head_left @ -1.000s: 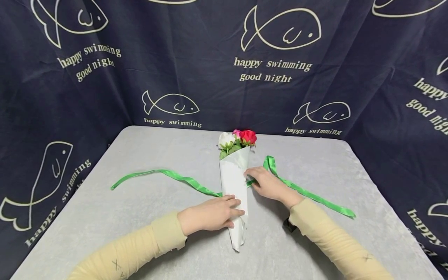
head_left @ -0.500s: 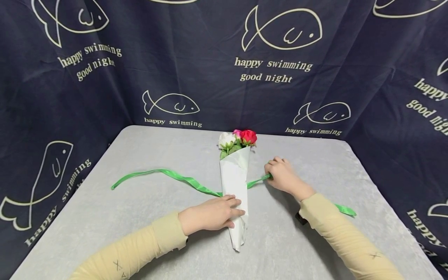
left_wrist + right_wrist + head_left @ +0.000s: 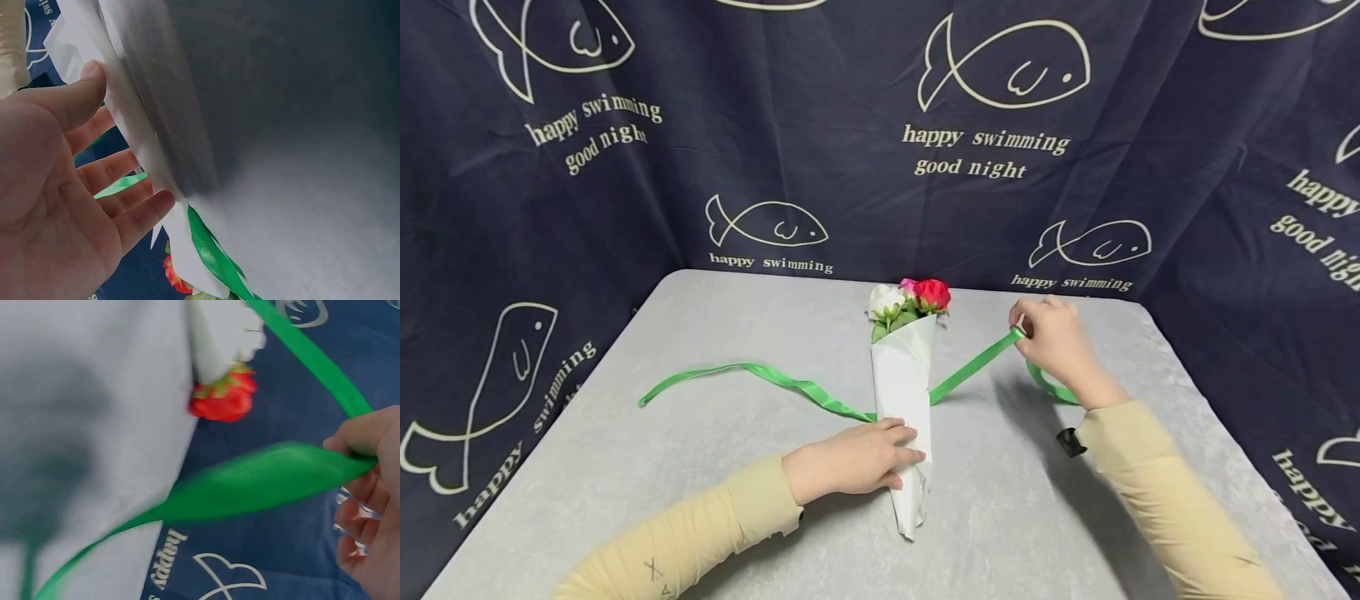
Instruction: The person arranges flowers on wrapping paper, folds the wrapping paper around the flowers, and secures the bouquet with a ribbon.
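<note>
A bouquet wrapped in white paper lies on the table with its blooms away from me. A white rose, a red rose and a bit of a pink one show at its top. My left hand rests on the lower wrap, fingers fairly straight across the paper. A green ribbon passes beneath the bouquet; its left part lies loose on the table. Up and to the right, my right hand pinches the ribbon's right part, stretched taut from the wrap. The rest of that part hangs in a loop behind the hand.
The grey cloth-covered table spreads around the bouquet. A dark blue curtain with fish drawings and lettering stands behind and beside it. A small black device is worn at the right wrist.
My right hand has gone from beside the wrap to the right and upward, taking the ribbon's right part with it and drawing it straight. My left hand stays on the bouquet.
</note>
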Available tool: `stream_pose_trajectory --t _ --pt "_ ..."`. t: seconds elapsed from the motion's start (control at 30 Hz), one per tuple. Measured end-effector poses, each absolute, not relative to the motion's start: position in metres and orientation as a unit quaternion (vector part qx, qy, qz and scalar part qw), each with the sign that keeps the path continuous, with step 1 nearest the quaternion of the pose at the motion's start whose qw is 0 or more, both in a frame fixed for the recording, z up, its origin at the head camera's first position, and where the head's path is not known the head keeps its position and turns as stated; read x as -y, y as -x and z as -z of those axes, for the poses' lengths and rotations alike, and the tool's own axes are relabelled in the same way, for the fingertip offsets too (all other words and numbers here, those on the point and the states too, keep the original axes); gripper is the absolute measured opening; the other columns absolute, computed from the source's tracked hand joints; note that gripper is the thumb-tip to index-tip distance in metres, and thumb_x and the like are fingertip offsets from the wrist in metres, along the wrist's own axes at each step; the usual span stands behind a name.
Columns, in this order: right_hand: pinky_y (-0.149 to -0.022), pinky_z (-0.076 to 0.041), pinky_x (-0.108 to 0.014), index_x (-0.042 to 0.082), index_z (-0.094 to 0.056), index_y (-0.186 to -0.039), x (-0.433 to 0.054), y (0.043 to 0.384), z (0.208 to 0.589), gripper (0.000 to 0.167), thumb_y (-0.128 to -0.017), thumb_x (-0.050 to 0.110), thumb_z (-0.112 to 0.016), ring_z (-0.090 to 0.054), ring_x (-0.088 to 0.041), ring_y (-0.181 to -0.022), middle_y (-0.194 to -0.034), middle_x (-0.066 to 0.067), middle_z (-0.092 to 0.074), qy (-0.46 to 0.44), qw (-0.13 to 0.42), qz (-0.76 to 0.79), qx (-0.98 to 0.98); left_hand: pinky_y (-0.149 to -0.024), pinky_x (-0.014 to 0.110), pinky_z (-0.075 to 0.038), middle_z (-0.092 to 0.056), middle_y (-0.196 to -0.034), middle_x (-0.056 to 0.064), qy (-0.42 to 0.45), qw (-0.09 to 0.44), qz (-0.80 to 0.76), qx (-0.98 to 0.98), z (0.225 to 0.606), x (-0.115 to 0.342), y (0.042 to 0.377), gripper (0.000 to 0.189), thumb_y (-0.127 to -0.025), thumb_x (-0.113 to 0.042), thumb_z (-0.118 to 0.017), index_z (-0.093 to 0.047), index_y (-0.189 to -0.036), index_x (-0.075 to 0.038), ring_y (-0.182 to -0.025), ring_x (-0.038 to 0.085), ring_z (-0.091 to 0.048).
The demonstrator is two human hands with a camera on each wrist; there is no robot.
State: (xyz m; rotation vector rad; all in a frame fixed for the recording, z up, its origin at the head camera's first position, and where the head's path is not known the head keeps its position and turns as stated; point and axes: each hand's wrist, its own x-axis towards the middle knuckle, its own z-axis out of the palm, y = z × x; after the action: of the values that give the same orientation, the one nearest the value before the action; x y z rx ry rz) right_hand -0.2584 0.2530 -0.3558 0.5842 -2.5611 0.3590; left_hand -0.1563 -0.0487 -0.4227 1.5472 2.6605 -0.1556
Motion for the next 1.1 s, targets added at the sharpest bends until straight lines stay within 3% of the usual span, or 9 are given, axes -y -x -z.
stream_pose_trajectory --t 0.23,0.33,0.43,0.6,0.7,0.83,0.9,1.0,1.1 --pt "-0.056 -0.039 -0.027 0.01 -0.066 -0.091 -0.252 0.248 0.333 0.018 -0.078 0.0 -0.058 -0.05 -0.017 -0.061 -0.071 -0.005 -0.06 -0.197 0.208 -0.253 0.924 -0.111 0.03 -0.03 -0.045 -0.143 0.006 -0.492 0.043 0.044 -0.868 0.421 0.049 0.156 0.047 -0.093 -0.041 -0.055 -0.05 -0.137 -0.026 -0.133 0.028 -0.04" --pt "-0.057 -0.042 -0.027 0.008 -0.068 -0.092 -0.25 0.244 0.33 0.016 -0.084 0.003 -0.055 -0.053 -0.017 -0.065 -0.081 -0.008 -0.065 -0.2 0.132 -0.285 0.928 -0.111 0.03 -0.03 -0.045 -0.143 0.005 -0.491 0.044 0.044 -0.869 0.421 0.049 0.156 0.047 -0.093 -0.041 -0.056 -0.049 -0.137 -0.027 -0.133 0.028 -0.04" --pt "-0.064 -0.043 -0.027 0.004 -0.065 -0.088 -0.248 0.24 0.33 0.015 -0.089 0.007 -0.05 -0.055 -0.018 -0.068 -0.08 -0.008 -0.065 -0.195 0.017 -0.356 0.914 -0.111 0.03 -0.031 -0.045 -0.143 0.005 -0.492 0.041 0.044 -0.869 0.422 0.049 0.156 0.047 -0.092 -0.042 -0.056 -0.049 -0.137 -0.027 -0.133 0.027 -0.04" --pt "-0.076 -0.049 -0.03 -0.001 -0.049 -0.073 -0.245 0.232 0.33 0.021 -0.091 0.005 -0.044 -0.055 -0.021 -0.07 -0.063 -0.006 -0.047 -0.22 -0.143 -0.545 0.796 -0.111 0.029 -0.031 -0.045 -0.142 0.004 -0.496 0.042 0.04 -0.866 0.424 0.049 0.158 0.047 -0.092 -0.042 -0.056 -0.05 -0.137 -0.027 -0.133 0.026 -0.04" --pt "-0.07 -0.045 -0.029 0.004 -0.041 -0.07 -0.243 0.227 0.327 0.025 -0.094 0.003 -0.041 -0.042 -0.021 -0.062 -0.061 -0.006 -0.032 -0.266 -0.19 -0.61 0.722 -0.111 0.029 -0.03 -0.046 -0.142 0.005 -0.5 0.044 0.035 -0.864 0.423 0.049 0.159 0.048 -0.092 -0.042 -0.056 -0.05 -0.137 -0.026 -0.133 0.026 -0.04" --pt "-0.059 -0.027 -0.033 0.007 -0.034 -0.069 -0.237 0.22 0.318 0.031 -0.1 0.009 -0.039 -0.024 -0.021 -0.055 -0.062 -0.006 -0.024 -0.313 -0.178 -0.643 0.676 -0.111 0.029 -0.031 -0.046 -0.141 0.005 -0.503 0.043 0.034 -0.863 0.42 0.05 0.16 0.048 -0.092 -0.042 -0.057 -0.05 -0.137 -0.027 -0.132 0.025 -0.04" --pt "-0.059 -0.026 -0.033 0.007 -0.034 -0.069 -0.232 0.217 0.312 0.033 -0.101 0.011 -0.038 -0.023 -0.02 -0.054 -0.061 -0.005 -0.025 -0.318 -0.147 -0.65 0.674 -0.11 0.029 -0.031 -0.046 -0.141 0.005 -0.504 0.04 0.035 -0.862 0.419 0.05 0.161 0.048 -0.092 -0.043 -0.057 -0.05 -0.137 -0.027 -0.132 0.025 -0.04" --pt "-0.061 -0.034 -0.03 0.006 -0.042 -0.068 -0.226 0.212 0.303 0.034 -0.101 0.011 -0.041 -0.035 -0.017 -0.054 -0.059 -0.002 -0.038 -0.306 -0.095 -0.665 0.675 -0.11 0.03 -0.032 -0.046 -0.141 0.005 -0.51 0.027 0.036 -0.859 0.419 0.051 0.162 0.048 -0.092 -0.044 -0.056 -0.05 -0.137 -0.027 -0.131 0.024 -0.041" --pt "-0.072 -0.046 -0.027 0.005 -0.052 -0.072 -0.222 0.209 0.296 0.03 -0.1 0.007 -0.042 -0.056 -0.013 -0.065 -0.067 -0.001 -0.059 -0.296 -0.058 -0.691 0.657 -0.108 0.032 -0.035 -0.046 -0.141 0.005 -0.513 0.012 0.031 -0.858 0.42 0.052 0.163 0.05 -0.092 -0.044 -0.055 -0.048 -0.138 -0.025 -0.131 0.023 -0.041"
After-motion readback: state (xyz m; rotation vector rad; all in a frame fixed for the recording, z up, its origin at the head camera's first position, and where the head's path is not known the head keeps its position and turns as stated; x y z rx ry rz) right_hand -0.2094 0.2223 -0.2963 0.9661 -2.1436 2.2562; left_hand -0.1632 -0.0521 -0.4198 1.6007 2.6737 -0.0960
